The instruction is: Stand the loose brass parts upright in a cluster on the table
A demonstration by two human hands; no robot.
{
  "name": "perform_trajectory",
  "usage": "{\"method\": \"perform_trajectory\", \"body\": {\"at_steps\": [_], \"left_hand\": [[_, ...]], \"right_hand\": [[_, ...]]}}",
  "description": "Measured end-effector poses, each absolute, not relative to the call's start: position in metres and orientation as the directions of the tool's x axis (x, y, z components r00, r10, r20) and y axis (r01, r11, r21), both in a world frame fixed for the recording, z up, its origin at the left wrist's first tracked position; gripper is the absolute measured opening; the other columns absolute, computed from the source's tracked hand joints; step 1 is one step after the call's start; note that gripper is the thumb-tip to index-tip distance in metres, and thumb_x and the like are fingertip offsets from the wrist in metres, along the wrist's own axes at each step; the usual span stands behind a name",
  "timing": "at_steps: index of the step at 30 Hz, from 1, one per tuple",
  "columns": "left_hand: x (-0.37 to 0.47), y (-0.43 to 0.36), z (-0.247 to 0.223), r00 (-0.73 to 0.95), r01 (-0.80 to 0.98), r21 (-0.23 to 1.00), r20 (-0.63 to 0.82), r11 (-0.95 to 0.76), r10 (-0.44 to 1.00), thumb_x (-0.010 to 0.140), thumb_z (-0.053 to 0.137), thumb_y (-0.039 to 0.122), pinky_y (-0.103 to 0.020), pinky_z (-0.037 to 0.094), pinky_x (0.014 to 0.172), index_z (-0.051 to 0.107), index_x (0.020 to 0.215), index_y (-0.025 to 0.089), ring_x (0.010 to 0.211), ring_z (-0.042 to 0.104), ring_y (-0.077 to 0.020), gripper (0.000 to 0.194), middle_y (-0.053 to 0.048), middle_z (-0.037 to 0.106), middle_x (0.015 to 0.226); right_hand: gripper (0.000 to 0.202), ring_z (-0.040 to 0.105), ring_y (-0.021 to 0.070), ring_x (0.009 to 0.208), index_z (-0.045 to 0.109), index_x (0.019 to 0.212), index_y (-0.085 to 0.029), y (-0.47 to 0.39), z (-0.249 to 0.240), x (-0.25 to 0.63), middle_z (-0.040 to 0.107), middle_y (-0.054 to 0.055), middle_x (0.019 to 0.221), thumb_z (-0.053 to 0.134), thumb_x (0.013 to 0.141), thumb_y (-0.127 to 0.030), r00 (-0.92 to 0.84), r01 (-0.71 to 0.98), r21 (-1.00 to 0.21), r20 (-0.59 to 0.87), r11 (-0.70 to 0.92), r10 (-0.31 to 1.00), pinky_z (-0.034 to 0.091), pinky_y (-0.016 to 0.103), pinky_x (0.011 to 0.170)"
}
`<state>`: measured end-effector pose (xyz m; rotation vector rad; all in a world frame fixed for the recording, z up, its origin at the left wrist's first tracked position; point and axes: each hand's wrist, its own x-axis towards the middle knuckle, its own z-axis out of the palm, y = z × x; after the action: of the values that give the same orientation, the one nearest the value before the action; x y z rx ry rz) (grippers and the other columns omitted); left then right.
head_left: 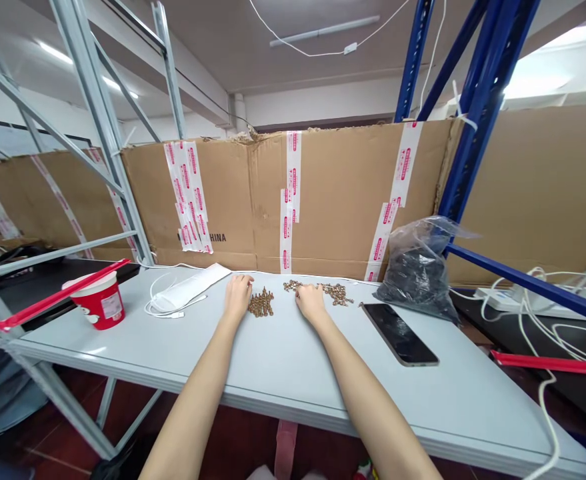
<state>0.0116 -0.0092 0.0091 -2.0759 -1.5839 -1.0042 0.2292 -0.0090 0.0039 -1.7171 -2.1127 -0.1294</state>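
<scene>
Left hand [239, 293] rests on the bench [283, 367], fingers loosely curled, at the left edge of a tight cluster of small brass-coloured pieces [261, 304]. Can't tell if it holds a piece. Right hand [311, 301] is at a looser, scattered pile of similar pieces [337, 294], fingers bent down, tips hidden; grip on a piece can't be confirmed. Part of the pile shows left of this hand, more to its right. Bare surface between the cluster and the right hand. Pieces too small to make out in detail.

Black-screened phone [400, 335] lies flat right of the pile, one stray piece near its far left corner. Clear plastic bag [415, 277] with dark contents stands behind the phone. Left side: white flat item [190, 290] with white cable beside it, then a red cup [103, 305], upright, near the left edge. Taped cardboard panel [343, 190] along the back, grey metal frame [131, 207] left, blue post [465, 150] right.
</scene>
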Motion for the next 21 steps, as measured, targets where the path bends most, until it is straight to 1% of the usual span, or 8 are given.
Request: {"method": "perform_trajectory", "body": {"at_steps": [1,3,5,7,9,12,16,21], "left_hand": [[0.016,-0.012,0.012,0.14,0.933,0.134,0.72,-0.335,0.679,0.083,0.043,0.015,-0.033,0.038,0.077,0.056,0.093,0.019,0.087,0.048,-0.0206,0.017,-0.005,0.058,0.089],[0.027,-0.019,0.016,0.186,0.92,0.098,0.744,-0.381,0.642,0.084,0.045,0.02,-0.032,0.037,0.078,0.053,0.099,0.019,0.09,0.047,-0.0204,0.017,-0.005,0.057,0.094],[0.037,-0.024,0.019,0.268,0.897,0.035,0.749,-0.44,0.606,0.085,0.047,0.027,-0.032,0.037,0.079,0.052,0.102,0.019,0.093,0.047,-0.0201,0.02,-0.005,0.055,0.097],[0.045,-0.027,0.019,0.367,0.863,-0.039,0.732,-0.503,0.574,0.085,0.049,0.033,-0.031,0.036,0.078,0.052,0.103,0.02,0.092,0.047,-0.0197,0.022,-0.005,0.054,0.097],[0.05,-0.028,0.017,0.433,0.834,-0.091,0.721,-0.544,0.542,0.085,0.047,0.035,-0.03,0.036,0.076,0.052,0.101,0.02,0.09,0.047,-0.0188,0.022,-0.005,0.055,0.095],[0.05,-0.026,0.016,0.435,0.832,-0.125,0.75,-0.54,0.497,0.088,0.043,0.032,-0.029,0.035,0.073,0.054,0.093,0.019,0.086,0.048,-0.0177,0.018,-0.005,0.056,0.09],[0.047,-0.025,0.017,0.431,0.842,-0.16,0.775,-0.516,0.462,0.09,0.04,0.03,-0.029,0.034,0.07,0.055,0.087,0.018,0.082,0.047,-0.0172,0.019,-0.004,0.057,0.085],[0.049,-0.027,0.018,0.465,0.831,-0.174,0.741,-0.529,0.485,0.09,0.039,0.024,-0.028,0.033,0.069,0.053,0.088,0.018,0.08,0.047,-0.0168,0.016,-0.003,0.057,0.085]], "right_hand": [[0.022,0.057,0.0232,0.092,0.066,0.08,-0.015,-0.008,0.005,0.227,0.067,0.014,0.088,0.044,0.077,-0.011,-0.138,0.934,-0.255,0.39,0.251,0.91,0.028,0.038,0.086],[0.017,0.059,0.0216,0.088,0.066,0.077,-0.016,-0.005,0.008,0.222,0.068,0.01,0.084,0.049,0.074,-0.014,-0.084,0.822,-0.487,0.406,0.293,0.91,0.032,0.036,0.085],[0.012,0.061,0.0191,0.079,0.066,0.074,-0.017,-0.002,0.012,0.215,0.068,0.007,0.079,0.055,0.07,-0.019,-0.027,0.575,-0.76,0.354,0.304,0.935,0.038,0.032,0.079],[0.012,0.061,0.0169,0.07,0.066,0.071,-0.017,-0.001,0.016,0.208,0.068,0.005,0.075,0.06,0.065,-0.025,-0.014,0.261,-0.925,0.282,0.276,0.959,0.042,0.03,0.072],[0.016,0.059,0.0154,0.065,0.066,0.069,-0.017,-0.002,0.019,0.202,0.067,0.004,0.072,0.064,0.06,-0.03,-0.033,0.022,-0.968,0.247,0.248,0.968,0.044,0.03,0.068],[0.019,0.056,0.0142,0.062,0.065,0.067,-0.016,-0.008,0.021,0.198,0.066,0.004,0.07,0.067,0.054,-0.031,-0.067,-0.133,-0.967,0.229,0.219,0.971,0.044,0.03,0.068],[0.019,0.055,0.0141,0.065,0.066,0.066,-0.016,-0.015,0.022,0.198,0.065,0.004,0.072,0.068,0.053,-0.03,-0.119,-0.177,-0.968,0.201,0.179,0.972,0.043,0.03,0.071],[0.019,0.054,0.014,0.067,0.066,0.066,-0.017,-0.018,0.025,0.202,0.064,0.003,0.072,0.068,0.053,-0.03,-0.137,-0.145,-0.975,0.191,0.171,0.972,0.04,0.03,0.073]]}}
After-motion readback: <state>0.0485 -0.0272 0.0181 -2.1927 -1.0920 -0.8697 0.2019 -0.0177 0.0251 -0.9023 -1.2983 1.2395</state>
